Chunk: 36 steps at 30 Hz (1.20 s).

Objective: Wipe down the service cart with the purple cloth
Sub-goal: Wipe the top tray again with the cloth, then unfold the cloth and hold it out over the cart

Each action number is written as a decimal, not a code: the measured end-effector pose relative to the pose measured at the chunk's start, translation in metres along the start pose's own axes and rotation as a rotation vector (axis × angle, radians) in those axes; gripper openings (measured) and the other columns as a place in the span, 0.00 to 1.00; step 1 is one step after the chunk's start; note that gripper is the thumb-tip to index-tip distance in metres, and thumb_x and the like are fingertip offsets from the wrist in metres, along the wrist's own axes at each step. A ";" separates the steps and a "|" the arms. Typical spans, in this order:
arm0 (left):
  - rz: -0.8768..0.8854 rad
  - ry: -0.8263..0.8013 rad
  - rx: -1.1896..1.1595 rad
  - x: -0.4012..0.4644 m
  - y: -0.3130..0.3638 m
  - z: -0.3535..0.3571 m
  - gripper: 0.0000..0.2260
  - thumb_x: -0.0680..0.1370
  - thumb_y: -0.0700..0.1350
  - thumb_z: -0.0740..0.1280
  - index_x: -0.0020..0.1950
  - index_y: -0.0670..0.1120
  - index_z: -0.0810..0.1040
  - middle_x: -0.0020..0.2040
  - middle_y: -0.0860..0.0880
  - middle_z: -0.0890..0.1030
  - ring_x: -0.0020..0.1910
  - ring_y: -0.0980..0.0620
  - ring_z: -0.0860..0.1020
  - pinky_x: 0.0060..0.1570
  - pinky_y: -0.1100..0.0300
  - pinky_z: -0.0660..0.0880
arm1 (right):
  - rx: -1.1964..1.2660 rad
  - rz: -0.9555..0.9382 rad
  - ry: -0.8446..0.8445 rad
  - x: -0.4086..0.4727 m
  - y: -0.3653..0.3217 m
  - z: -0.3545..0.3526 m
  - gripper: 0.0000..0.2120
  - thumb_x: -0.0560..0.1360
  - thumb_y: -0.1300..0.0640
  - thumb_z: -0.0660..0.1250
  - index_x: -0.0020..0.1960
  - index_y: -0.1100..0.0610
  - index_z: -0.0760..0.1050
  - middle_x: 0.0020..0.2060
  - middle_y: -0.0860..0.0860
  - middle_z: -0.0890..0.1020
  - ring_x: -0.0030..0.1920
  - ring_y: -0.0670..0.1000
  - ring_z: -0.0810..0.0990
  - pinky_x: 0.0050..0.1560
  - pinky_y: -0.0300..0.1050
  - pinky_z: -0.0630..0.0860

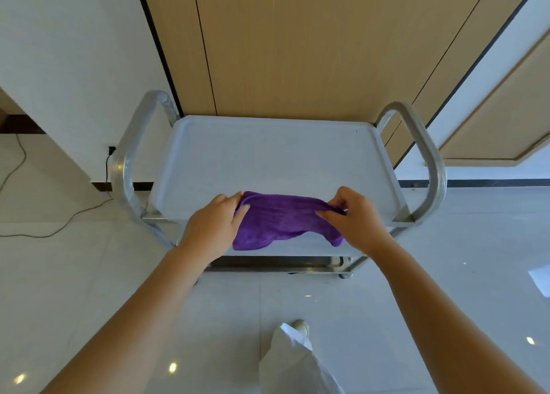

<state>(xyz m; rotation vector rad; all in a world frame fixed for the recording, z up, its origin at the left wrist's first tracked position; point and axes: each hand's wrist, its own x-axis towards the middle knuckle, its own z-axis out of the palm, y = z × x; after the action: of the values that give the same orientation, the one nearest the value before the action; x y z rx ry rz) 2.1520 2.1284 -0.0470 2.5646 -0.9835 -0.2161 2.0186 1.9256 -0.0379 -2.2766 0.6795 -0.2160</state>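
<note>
A purple cloth [276, 218] hangs stretched between my two hands over the near edge of the service cart [268, 155]. My left hand [215, 224] pinches the cloth's left end. Its right end is pinched by my right hand [352, 215]. The cloth's lower corners droop past the cart's top tray. The cart is stainless steel, with a bare grey top tray, a curved handle on the left [128, 161] and another on the right [425, 155]. A lower shelf [273, 262] shows just under the near edge.
The cart stands against a wooden panelled wall [297, 51]. A black cable [59, 224] runs across the glossy tiled floor at the left from a wall plug. My own leg and shoe [297, 343] are on the floor below the cart.
</note>
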 end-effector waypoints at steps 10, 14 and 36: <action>-0.049 0.094 -0.471 -0.083 0.003 -0.099 0.16 0.79 0.48 0.63 0.42 0.36 0.78 0.39 0.43 0.77 0.39 0.50 0.75 0.43 0.55 0.69 | 0.020 -0.094 -0.031 -0.065 -0.088 -0.054 0.16 0.69 0.54 0.74 0.35 0.62 0.70 0.30 0.52 0.74 0.32 0.50 0.70 0.34 0.42 0.67; -0.128 0.086 -0.704 -0.088 0.008 -0.126 0.22 0.76 0.51 0.66 0.42 0.29 0.75 0.35 0.37 0.76 0.32 0.50 0.74 0.35 0.61 0.68 | 0.048 -0.150 -0.040 -0.070 -0.106 -0.073 0.14 0.71 0.54 0.72 0.38 0.63 0.71 0.32 0.55 0.75 0.34 0.50 0.71 0.35 0.42 0.68; -0.359 0.062 -0.818 -0.054 0.087 -0.130 0.10 0.80 0.46 0.58 0.42 0.43 0.71 0.36 0.46 0.73 0.32 0.50 0.73 0.26 0.64 0.69 | 0.275 -0.097 0.127 -0.058 -0.137 -0.092 0.12 0.74 0.58 0.66 0.33 0.58 0.70 0.27 0.50 0.72 0.30 0.49 0.70 0.33 0.44 0.71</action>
<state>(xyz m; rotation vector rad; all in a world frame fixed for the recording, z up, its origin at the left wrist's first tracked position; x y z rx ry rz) 2.0947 2.1434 0.1079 1.9336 -0.2888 -0.5105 1.9940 1.9812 0.1262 -2.0451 0.5661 -0.4748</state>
